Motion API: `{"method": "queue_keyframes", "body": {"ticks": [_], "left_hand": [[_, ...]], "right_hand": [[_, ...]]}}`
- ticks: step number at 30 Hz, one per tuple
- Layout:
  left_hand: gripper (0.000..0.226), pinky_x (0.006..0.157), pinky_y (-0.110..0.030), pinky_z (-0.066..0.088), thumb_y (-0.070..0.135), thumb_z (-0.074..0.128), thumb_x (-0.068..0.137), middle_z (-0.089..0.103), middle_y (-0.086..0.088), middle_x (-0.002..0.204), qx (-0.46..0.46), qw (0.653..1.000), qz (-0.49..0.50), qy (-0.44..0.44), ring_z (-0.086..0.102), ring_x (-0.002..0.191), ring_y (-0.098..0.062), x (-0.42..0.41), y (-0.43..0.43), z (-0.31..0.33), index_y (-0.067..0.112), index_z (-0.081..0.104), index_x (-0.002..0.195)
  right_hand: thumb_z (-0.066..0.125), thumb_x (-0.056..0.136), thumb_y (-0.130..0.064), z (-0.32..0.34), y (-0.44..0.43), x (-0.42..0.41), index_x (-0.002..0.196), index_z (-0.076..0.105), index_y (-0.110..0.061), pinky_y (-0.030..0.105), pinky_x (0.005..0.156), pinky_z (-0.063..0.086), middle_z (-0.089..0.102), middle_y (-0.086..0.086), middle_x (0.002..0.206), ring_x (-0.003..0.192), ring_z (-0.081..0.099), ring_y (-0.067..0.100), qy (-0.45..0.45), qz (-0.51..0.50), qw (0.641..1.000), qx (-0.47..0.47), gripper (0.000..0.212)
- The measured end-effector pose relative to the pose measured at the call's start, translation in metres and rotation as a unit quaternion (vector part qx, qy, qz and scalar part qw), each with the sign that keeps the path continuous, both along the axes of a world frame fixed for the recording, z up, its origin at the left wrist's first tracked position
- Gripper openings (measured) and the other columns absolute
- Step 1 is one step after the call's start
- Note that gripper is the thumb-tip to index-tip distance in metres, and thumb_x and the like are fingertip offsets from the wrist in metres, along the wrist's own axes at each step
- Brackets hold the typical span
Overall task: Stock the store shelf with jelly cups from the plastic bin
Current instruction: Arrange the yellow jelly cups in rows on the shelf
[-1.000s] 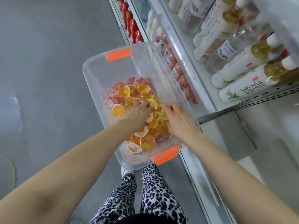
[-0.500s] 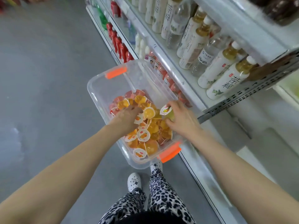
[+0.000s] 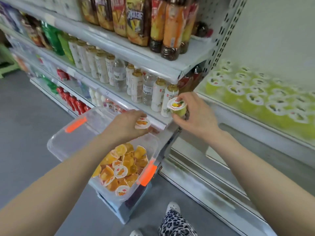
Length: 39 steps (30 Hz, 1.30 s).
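Observation:
A clear plastic bin (image 3: pixel 59 143) with orange handles stands below me, holding several orange and yellow jelly cups (image 3: pixel 122 166). My left hand (image 3: pixel 126 126) is raised above the bin and grips an orange jelly cup (image 3: pixel 142 123) with a white lid. My right hand (image 3: pixel 196 116) holds a green jelly cup (image 3: pixel 178 107) by its lid and base, lifted near the corner of the drinks shelf. To the right, a white shelf (image 3: pixel 238 116) carries several green jelly cups (image 3: pixel 255 96) in rows.
Drink bottles (image 3: pixel 136 82) fill the shelves on the left, close behind both hands. A perforated shelf upright (image 3: pixel 219 36) divides the drinks from the jelly shelf. The bin sits on a stool or box over the grey floor (image 3: pixel 25 125). My patterned trouser leg (image 3: pixel 175 223) is below.
Both hands have come up out of the bin, each with a jelly cup. My view has swung up and right, bringing the jelly shelf into sight.

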<state>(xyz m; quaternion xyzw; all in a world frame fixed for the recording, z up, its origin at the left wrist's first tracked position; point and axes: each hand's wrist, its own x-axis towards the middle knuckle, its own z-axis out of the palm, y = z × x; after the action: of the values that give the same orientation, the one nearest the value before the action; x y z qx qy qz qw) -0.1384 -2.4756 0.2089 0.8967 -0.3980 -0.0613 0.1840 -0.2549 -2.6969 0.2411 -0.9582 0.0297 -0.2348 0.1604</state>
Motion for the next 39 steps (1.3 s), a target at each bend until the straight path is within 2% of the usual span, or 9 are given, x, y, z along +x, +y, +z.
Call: {"method": "queue_keyframes", "body": {"ticks": [6, 9, 12, 17, 20, 24, 27, 35, 39], "left_hand": [[0.053, 0.09, -0.031, 0.043, 0.051, 0.066, 0.083, 0.06, 0.005, 0.126, -0.049, 0.992, -0.101, -0.063, 0.055, 0.116, -0.017, -0.033, -0.089, 0.059, 0.028, 0.056, 0.129], [0.052, 0.09, -0.031, 0.042, 0.05, 0.066, 0.083, 0.06, 0.004, 0.124, -0.081, 0.983, -0.142, -0.083, 0.055, 0.114, -0.017, -0.055, -0.137, 0.08, 0.027, 0.056, 0.128], [0.054, 0.094, -0.031, 0.041, 0.049, 0.066, 0.083, 0.059, 0.004, 0.128, -0.107, 0.973, -0.183, -0.091, 0.053, 0.119, -0.016, -0.078, -0.183, 0.095, 0.025, 0.055, 0.131], [0.052, 0.096, -0.029, 0.04, 0.046, 0.07, 0.083, 0.061, 0.005, 0.126, -0.164, 0.958, -0.224, -0.076, 0.055, 0.117, -0.014, -0.119, -0.249, 0.11, 0.022, 0.059, 0.127], [0.052, 0.097, -0.033, 0.043, 0.05, 0.069, 0.082, 0.062, 0.005, 0.124, -0.174, 0.954, -0.231, -0.077, 0.056, 0.117, -0.015, -0.139, -0.281, 0.112, 0.024, 0.059, 0.126], [0.053, 0.097, -0.035, 0.045, 0.051, 0.068, 0.082, 0.061, 0.007, 0.125, -0.172, 0.956, -0.226, -0.078, 0.054, 0.118, -0.012, -0.158, -0.309, 0.111, 0.026, 0.058, 0.127], [0.054, 0.097, -0.036, 0.044, 0.052, 0.067, 0.082, 0.06, 0.008, 0.125, -0.168, 0.96, -0.212, -0.071, 0.054, 0.117, -0.012, -0.167, -0.32, 0.109, 0.028, 0.056, 0.129], [0.053, 0.093, -0.033, 0.045, 0.052, 0.069, 0.08, 0.061, 0.008, 0.123, -0.168, 0.965, -0.189, -0.074, 0.056, 0.113, -0.012, -0.184, -0.334, 0.104, 0.026, 0.058, 0.125], [0.053, 0.093, -0.033, 0.045, 0.052, 0.071, 0.078, 0.063, 0.008, 0.121, -0.18, 0.963, -0.186, -0.079, 0.057, 0.112, -0.012, -0.201, -0.342, 0.107, 0.025, 0.06, 0.123]], "right_hand": [[0.071, 0.08, -0.033, 0.041, -0.06, -0.074, 0.111, 0.053, -0.02, 0.033, 0.067, 0.043, 0.057, -0.003, 0.109, 0.084, 0.054, 0.015, -0.086, -0.129, 0.988, 0.024, 0.038], [0.072, 0.079, -0.034, 0.056, -0.096, -0.12, 0.108, 0.053, -0.023, 0.027, 0.069, 0.039, 0.056, -0.008, 0.106, 0.076, 0.051, 0.01, -0.115, -0.199, 0.973, 0.036, 0.036], [0.074, 0.078, -0.033, 0.066, -0.132, -0.171, 0.106, 0.054, -0.022, 0.026, 0.07, 0.039, 0.058, -0.008, 0.102, 0.075, 0.051, 0.011, -0.142, -0.262, 0.954, 0.038, 0.036], [0.073, 0.078, -0.032, 0.074, -0.188, -0.251, 0.105, 0.05, -0.023, 0.027, 0.072, 0.039, 0.057, -0.01, 0.1, 0.073, 0.052, 0.013, -0.155, -0.366, 0.915, 0.072, 0.036], [0.071, 0.077, -0.029, 0.068, -0.225, -0.284, 0.106, 0.048, -0.022, 0.03, 0.074, 0.038, 0.057, -0.006, 0.102, 0.077, 0.053, 0.019, -0.12, -0.414, 0.899, 0.084, 0.038], [0.072, 0.076, -0.026, 0.049, -0.266, -0.301, 0.105, 0.05, -0.019, 0.029, 0.076, 0.033, 0.054, -0.005, 0.103, 0.088, 0.05, 0.017, -0.049, -0.429, 0.897, 0.096, 0.037], [0.072, 0.077, -0.026, 0.033, -0.284, -0.299, 0.105, 0.052, -0.019, 0.028, 0.075, 0.031, 0.052, -0.004, 0.101, 0.088, 0.046, 0.015, -0.014, -0.418, 0.902, 0.106, 0.035], [0.073, 0.08, -0.029, 0.015, -0.314, -0.285, 0.102, 0.054, -0.024, 0.029, 0.074, 0.036, 0.055, 0.0, 0.102, 0.08, 0.054, 0.019, 0.015, -0.377, 0.917, 0.126, 0.03], [0.072, 0.083, -0.028, 0.014, -0.323, -0.283, 0.105, 0.055, -0.024, 0.027, 0.076, 0.035, 0.05, 0.002, 0.104, 0.08, 0.057, 0.021, 0.015, -0.369, 0.922, 0.116, 0.028]]}}
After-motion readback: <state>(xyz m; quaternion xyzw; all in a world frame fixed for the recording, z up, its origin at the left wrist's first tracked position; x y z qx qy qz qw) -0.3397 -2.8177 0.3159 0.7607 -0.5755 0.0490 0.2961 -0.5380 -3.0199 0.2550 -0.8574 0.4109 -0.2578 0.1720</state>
